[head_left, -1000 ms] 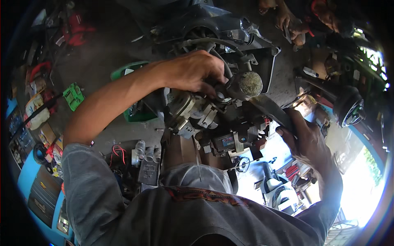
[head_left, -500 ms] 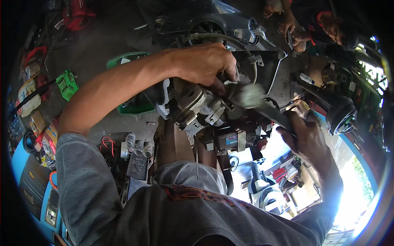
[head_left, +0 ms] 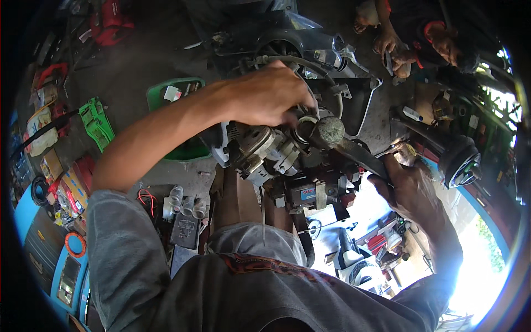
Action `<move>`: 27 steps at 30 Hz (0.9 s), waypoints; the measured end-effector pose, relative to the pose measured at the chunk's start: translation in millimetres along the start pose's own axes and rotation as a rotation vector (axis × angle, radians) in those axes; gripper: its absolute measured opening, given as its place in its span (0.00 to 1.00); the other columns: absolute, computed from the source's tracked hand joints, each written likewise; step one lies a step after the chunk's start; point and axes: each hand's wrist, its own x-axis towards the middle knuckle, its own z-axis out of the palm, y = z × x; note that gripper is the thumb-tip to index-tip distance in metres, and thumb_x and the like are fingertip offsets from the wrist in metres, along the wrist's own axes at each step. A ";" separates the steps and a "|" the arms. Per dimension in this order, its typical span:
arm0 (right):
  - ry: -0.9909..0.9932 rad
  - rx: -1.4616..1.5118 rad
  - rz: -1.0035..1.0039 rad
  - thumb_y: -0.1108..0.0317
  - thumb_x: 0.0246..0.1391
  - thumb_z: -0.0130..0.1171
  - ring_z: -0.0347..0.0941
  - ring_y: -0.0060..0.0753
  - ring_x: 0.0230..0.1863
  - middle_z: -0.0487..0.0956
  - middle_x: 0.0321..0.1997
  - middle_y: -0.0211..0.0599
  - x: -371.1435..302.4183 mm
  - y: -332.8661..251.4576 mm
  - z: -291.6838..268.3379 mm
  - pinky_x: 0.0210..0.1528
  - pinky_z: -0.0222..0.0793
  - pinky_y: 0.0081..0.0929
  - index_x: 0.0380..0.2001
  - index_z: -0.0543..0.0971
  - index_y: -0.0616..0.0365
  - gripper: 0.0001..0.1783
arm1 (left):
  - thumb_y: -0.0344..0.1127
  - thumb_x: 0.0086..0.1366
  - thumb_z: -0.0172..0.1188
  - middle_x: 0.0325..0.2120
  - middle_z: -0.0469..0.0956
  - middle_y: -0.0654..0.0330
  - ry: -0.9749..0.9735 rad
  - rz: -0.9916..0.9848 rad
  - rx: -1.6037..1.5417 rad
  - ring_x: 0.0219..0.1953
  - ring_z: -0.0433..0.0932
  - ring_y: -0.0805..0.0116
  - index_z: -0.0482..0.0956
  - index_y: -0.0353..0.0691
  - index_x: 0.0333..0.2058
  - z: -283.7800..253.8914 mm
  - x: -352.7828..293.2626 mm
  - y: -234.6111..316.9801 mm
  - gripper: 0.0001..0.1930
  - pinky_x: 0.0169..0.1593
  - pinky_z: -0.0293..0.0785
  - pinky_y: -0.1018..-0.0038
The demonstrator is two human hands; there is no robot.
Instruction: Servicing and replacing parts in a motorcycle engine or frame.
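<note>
So the hammer (head_left: 354, 148) has its head (head_left: 331, 131) right up beside the metal ring (head_left: 300, 136), can't tell if they touch. Right hand (head_left: 412, 185) is wrapped round the dark, flattish handle, off to the ring's right; left hand (head_left: 276, 99) is curled over the ring's far side, but I can't tell whether it's pinching anything. My worry: one off-centre knock could skid onto that hand. Head's rounded and pitted, ring's hollow, green tray (head_left: 156, 95) well left of it.

Repair workshop: hammer (head_left: 357, 152), metal machinery (head_left: 257, 146), green parts tray (head_left: 156, 97), dark vehicle bodywork (head_left: 251, 43).
</note>
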 end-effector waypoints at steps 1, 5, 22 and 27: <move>0.033 0.036 -0.045 0.60 0.59 0.60 0.77 0.49 0.21 0.76 0.17 0.42 1.1 -1.2 -1.6 0.28 0.70 0.43 0.38 0.72 0.58 0.13 | 0.35 0.53 0.70 0.38 0.82 0.58 0.040 -0.106 0.153 0.46 0.78 0.60 0.83 0.38 0.41 -12.2 -6.3 18.6 0.16 0.59 0.65 0.57; 0.108 0.099 -0.119 0.61 0.60 0.59 0.78 0.51 0.20 0.75 0.15 0.47 3.6 2.6 -0.6 0.22 0.69 0.44 0.38 0.72 0.60 0.13 | 0.37 0.57 0.66 0.38 0.80 0.51 0.050 -0.205 0.274 0.48 0.76 0.57 0.81 0.32 0.39 -5.6 -26.0 122.0 0.16 0.61 0.61 0.47; 0.059 0.120 -0.052 0.58 0.61 0.58 0.79 0.51 0.21 0.77 0.18 0.51 39.6 3.7 -2.0 0.22 0.71 0.43 0.42 0.73 0.60 0.16 | 0.54 0.61 0.60 0.41 0.79 0.42 0.249 -0.562 0.581 0.53 0.72 0.52 0.79 0.23 0.41 91.4 7.7 145.6 0.31 0.62 0.54 0.52; 0.050 0.064 -0.131 0.57 0.61 0.59 0.79 0.50 0.20 0.77 0.18 0.49 46.7 7.0 -6.8 0.21 0.72 0.43 0.43 0.73 0.60 0.17 | 0.36 0.50 0.59 0.38 0.79 0.46 0.269 -0.572 0.517 0.46 0.73 0.59 0.81 0.27 0.38 89.3 10.7 142.0 0.19 0.52 0.62 0.59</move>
